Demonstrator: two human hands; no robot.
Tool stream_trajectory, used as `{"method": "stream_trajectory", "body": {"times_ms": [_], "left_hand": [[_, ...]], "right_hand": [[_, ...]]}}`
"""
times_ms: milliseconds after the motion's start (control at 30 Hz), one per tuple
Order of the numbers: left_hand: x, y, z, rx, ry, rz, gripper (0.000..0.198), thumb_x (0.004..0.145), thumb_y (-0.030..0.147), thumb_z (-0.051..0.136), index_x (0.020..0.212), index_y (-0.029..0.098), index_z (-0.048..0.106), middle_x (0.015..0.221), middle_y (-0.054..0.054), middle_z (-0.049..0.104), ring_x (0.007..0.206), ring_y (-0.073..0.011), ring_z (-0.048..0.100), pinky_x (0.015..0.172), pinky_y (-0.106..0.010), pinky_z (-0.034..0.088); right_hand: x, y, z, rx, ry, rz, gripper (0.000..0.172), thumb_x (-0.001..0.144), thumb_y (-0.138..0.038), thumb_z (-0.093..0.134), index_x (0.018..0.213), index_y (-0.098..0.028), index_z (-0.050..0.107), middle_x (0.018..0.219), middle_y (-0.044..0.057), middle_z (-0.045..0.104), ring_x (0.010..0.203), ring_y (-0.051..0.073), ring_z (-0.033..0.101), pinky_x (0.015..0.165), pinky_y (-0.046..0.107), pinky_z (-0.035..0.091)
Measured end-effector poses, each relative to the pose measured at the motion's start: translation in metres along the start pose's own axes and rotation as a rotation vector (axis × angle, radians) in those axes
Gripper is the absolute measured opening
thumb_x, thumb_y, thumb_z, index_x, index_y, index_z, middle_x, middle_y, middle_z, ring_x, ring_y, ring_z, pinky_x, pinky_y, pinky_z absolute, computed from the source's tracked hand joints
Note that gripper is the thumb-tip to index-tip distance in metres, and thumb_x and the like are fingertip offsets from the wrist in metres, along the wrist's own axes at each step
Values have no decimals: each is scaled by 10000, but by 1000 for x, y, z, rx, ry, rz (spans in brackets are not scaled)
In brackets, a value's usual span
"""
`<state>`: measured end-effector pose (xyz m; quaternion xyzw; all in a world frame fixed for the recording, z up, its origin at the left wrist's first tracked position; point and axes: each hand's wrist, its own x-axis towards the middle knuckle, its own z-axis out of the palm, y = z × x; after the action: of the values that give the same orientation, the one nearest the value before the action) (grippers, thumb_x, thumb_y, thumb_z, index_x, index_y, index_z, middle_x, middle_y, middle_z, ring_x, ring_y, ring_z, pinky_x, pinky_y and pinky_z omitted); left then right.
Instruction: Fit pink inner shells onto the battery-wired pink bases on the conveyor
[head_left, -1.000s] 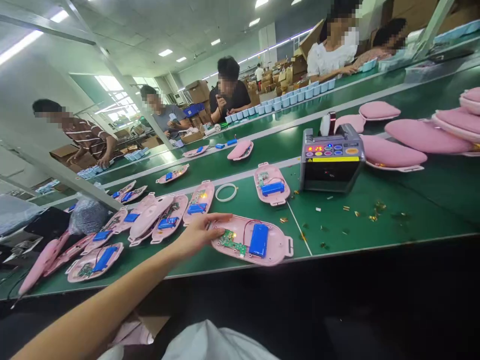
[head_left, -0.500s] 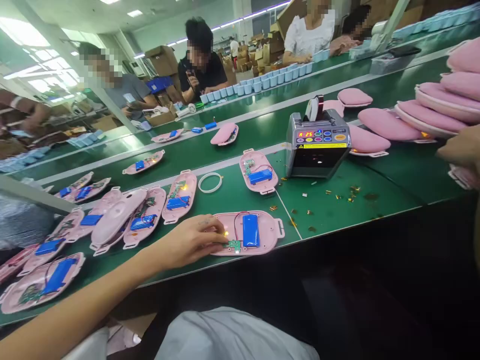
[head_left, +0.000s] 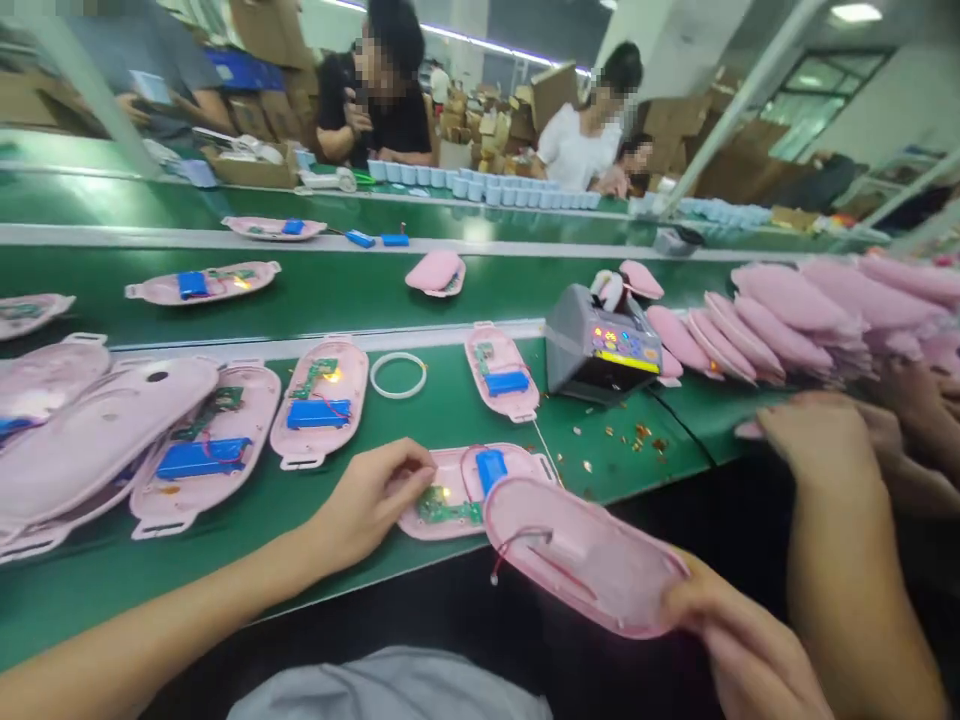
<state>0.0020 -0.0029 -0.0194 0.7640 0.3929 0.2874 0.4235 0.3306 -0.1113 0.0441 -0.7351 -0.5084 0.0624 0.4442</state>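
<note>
Left grip [head_left: 367, 505] lies open, fingertips on pink base [head_left: 446, 470] rim, lower center; right grip [head_left: 742, 630] pinches pink cover [head_left: 585, 555] edge. Cover fitting seems in hand; next, align cover over base.

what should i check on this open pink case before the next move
Circuit board lit: ok, a small light glows on it.
Blue battery sitting in the pink base: ok.
Red wire on the pink cover: cannot tell where it connects.
Cover lined up with the base: not ok, it is tilted and overlaps the base's edge.
Left hand off the board: cannot tell, its fingers are right beside it.
Right hand gripping the cover: ok, it holds the cover's end.
</note>
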Motion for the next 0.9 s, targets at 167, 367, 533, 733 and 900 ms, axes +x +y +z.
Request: {"method": "stream_trajectory", "body": {"times_ms": [167,367,533,733,900], "left_hand": [[-5,5,6,-156,177,-6,100,881,210,497,865,190,594,782,-13,658,713,-150,618,675,-250,486],[-9,2,15,-75,474,56,149,935,216,531,867,195,662,872,-46,635,766,-155,615,701,-279,510],[0,-1,15,-7,674,144,109,923,200,598,917,239,699,1289,-87,560,1160,-245,585,963,-411,513],[14,-4,-2,-757,369,-110,474,819,285,739,1217,231,488,965,-49,717,745,-184,720,621,-280,580],[14,-2,-11,-708,326,-129,307,817,315,723,1059,163,608,891,-57,728,750,-184,717,640,-276,578]], "right_hand": [[-20,2,87,388,-246,-187,290,802,-384,728,1008,-200,639,926,55,652,835,172,641,733,244,535],[20,-17,135,498,-246,-139,542,809,-379,739,1288,-190,572,1253,112,604,1076,232,623,878,314,547],[9,-26,141,591,-268,-155,484,803,-335,750,1239,-197,590,1252,121,593,1070,243,622,819,310,562],[19,-32,152,617,-203,-189,500,804,-332,748,1246,-195,559,1216,106,591,1103,251,607,918,371,522],[37,-73,146,201,-311,-619,356,905,-364,591,1229,-214,590,1261,90,593,1165,259,565,987,400,444]]}}
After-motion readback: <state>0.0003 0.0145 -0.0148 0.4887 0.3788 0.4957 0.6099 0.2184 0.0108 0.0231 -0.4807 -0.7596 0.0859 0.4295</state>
